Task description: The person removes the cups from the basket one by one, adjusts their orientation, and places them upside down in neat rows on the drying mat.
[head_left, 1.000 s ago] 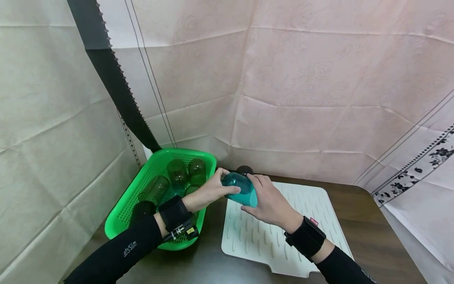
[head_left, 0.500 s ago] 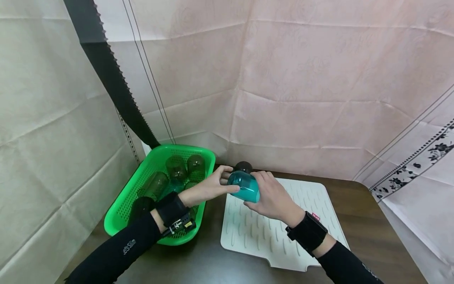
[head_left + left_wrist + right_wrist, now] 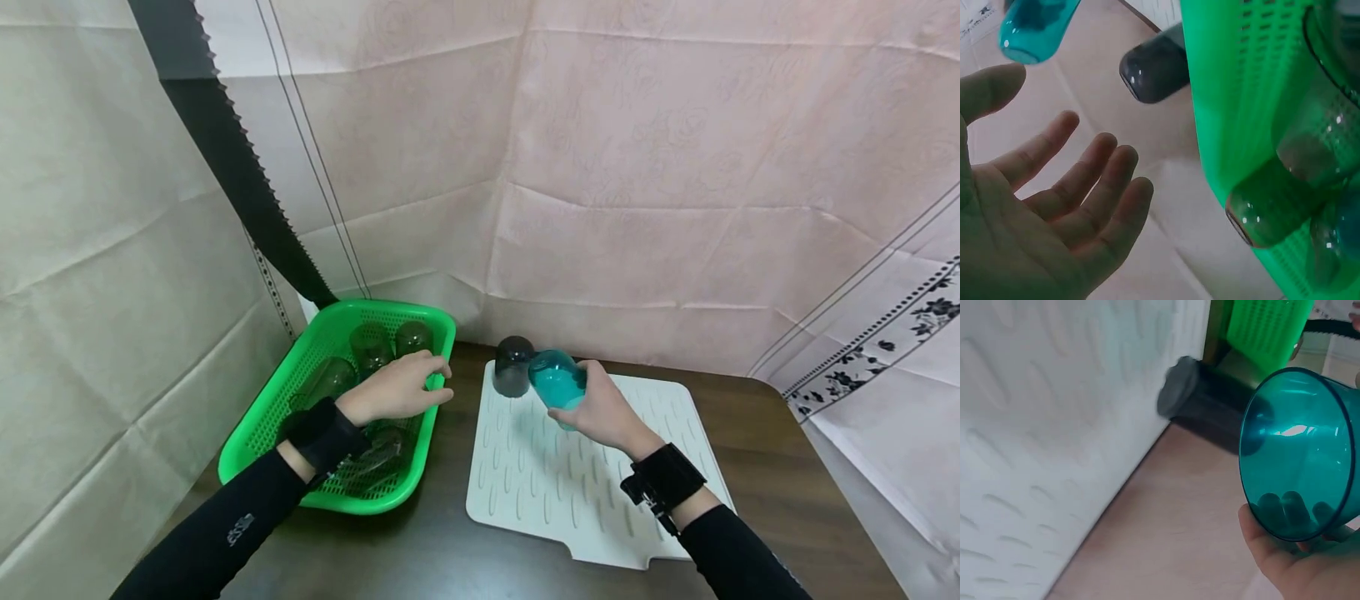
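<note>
Teal cup (image 3: pixel 558 382) held bottom-up above the far left corner of the white mat (image 3: pixel 637 483), gripped round its side by the right hand (image 3: pixel 600 414). Grey cup (image 3: pixel 513 366) upside down just beside it. Left hand (image 3: pixel 395 389) spread loose, holding nothing, over the green basket (image 3: pixel 300 375) of cups.

A translucent teal plastic cup (image 3: pixel 558 382) sits just right of centre in the head view, held in the right hand (image 3: pixel 603 414), base tilted up and to the left, open mouth toward the palm. In the right wrist view its round rim faces the camera, fingers showing through the wall.
</note>
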Demonstrator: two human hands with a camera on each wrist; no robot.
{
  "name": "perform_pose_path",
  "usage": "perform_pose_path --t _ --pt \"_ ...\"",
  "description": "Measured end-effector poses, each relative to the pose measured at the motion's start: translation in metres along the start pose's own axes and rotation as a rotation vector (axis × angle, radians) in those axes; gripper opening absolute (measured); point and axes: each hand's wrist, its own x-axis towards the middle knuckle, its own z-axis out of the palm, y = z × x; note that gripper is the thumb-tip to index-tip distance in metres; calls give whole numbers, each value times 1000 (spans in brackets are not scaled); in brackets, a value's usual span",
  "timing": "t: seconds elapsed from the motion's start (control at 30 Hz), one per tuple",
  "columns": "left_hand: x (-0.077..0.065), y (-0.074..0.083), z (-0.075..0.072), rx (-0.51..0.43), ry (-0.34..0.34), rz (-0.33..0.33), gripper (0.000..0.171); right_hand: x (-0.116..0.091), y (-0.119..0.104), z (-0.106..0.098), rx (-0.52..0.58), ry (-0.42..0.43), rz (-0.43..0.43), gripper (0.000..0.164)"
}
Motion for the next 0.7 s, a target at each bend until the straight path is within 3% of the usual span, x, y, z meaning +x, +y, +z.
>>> perform_pose_path --t 0.23,0.4,0.7 --pt "-5 -12 -8 33 11 0 30 8 28 4 57 28 86 90" --pt "-7 -17 -11 17 15 -2 30 16 53 10 115 67 196 90" --pt "-13 -22 -19 16 -51 -3 26 36 86 16 240 101 381 101"
